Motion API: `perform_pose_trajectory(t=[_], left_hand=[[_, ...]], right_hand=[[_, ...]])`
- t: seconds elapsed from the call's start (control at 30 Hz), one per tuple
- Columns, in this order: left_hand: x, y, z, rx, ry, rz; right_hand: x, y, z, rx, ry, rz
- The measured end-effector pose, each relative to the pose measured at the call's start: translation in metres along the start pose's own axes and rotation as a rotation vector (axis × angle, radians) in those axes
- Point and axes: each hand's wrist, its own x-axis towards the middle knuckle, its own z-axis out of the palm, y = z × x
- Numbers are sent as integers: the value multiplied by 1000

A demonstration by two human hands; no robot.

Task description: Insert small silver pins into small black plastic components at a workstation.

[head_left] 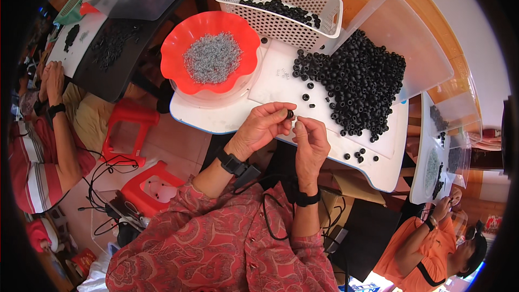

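My left hand pinches a small black ring-shaped part between thumb and fingertips, just over the near edge of the white table. Close against it, my right hand has thumb and forefinger closed together at the part; a tiny pale piece seems to show there, too small to name. Beyond my hands, a big heap of similar black parts with holes spreads over a white board. A red wavy-rimmed bowl to the left holds many tiny silvery-clear pieces.
A white perforated basket with black parts stands at the back. Behind the heap, a translucent tub lies tipped. Several loose black parts sit near the right edge. Red stools stand left; people work at both sides.
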Motion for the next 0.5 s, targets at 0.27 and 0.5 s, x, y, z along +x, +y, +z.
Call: perform_pose_trajectory(t=[0.27,0.5], left_hand=[[-1,-1,1,47,-34,-7],[-2,2,4,174,-32,-51]], right_hand=[[2,3,1,-96,-11,-12],[3,-6,-6,-97,-44,20]])
